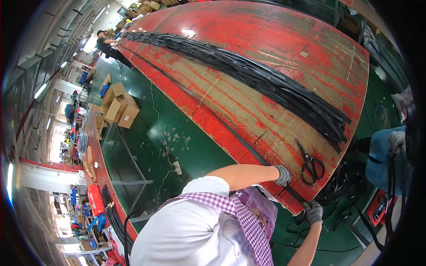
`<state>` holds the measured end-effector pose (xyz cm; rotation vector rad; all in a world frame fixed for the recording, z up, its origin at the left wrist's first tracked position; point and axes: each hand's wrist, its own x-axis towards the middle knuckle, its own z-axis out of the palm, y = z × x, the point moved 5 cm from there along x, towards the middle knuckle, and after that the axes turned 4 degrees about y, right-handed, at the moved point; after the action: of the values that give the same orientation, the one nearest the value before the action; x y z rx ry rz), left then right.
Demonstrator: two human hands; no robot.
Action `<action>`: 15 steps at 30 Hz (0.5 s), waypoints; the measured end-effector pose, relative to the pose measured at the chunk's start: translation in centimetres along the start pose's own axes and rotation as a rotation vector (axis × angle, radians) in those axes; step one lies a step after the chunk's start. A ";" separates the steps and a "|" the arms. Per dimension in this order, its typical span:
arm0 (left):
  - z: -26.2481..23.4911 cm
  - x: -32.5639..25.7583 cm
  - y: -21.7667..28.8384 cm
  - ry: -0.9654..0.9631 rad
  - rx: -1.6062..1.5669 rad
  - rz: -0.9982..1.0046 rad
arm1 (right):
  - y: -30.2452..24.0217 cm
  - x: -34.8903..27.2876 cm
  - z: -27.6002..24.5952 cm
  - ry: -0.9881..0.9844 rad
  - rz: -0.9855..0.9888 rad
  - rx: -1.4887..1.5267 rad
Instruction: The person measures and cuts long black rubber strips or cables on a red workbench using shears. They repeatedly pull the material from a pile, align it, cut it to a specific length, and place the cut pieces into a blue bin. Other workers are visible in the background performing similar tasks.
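Nearest, around six to seven o'clock, dressed in a white shirt (191,235) with purple-and-white checked cloth (249,219) over it. Touching the black strip (245,144) at four o'clock with the left hand (282,176), grey-gloved, fingers bunched together; cannot tell whether clamped on it. Gripping the strip's near end, a little past four o'clock at the table corner, with the grey-gloved right hand (313,211), fingers closed on it. Laid flat along the edge of the worn red table (324,37), from between ten and eleven o'clock down to four. Beside the left hand, between three and four o'clock, scissors (307,157) with blades toward eleven. Across the tabletop, from eleven to three o'clock, a bundle of black strips (248,73). At ten o'clock, by the table's far end, another person (108,48). Past nine o'clock, on the green floor (191,148), an opened cardboard box (126,111).
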<state>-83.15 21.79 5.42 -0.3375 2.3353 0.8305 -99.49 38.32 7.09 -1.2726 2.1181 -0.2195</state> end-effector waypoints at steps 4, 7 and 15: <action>0.2 -0.3 -0.2 -0.031 -0.001 0.015 | 2.7 -0.8 -0.3 0.090 0.044 0.243; -1.0 -1.6 0.0 -0.026 -0.026 -0.003 | 3.4 -0.7 -0.5 0.028 0.128 0.325; -2.1 0.0 -0.1 0.132 0.041 0.017 | 3.5 -1.6 -2.3 0.266 0.116 0.216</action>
<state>-84.11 20.38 6.66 -0.3649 2.4768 0.7894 -102.98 41.06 7.99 -1.0377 2.3088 -0.5787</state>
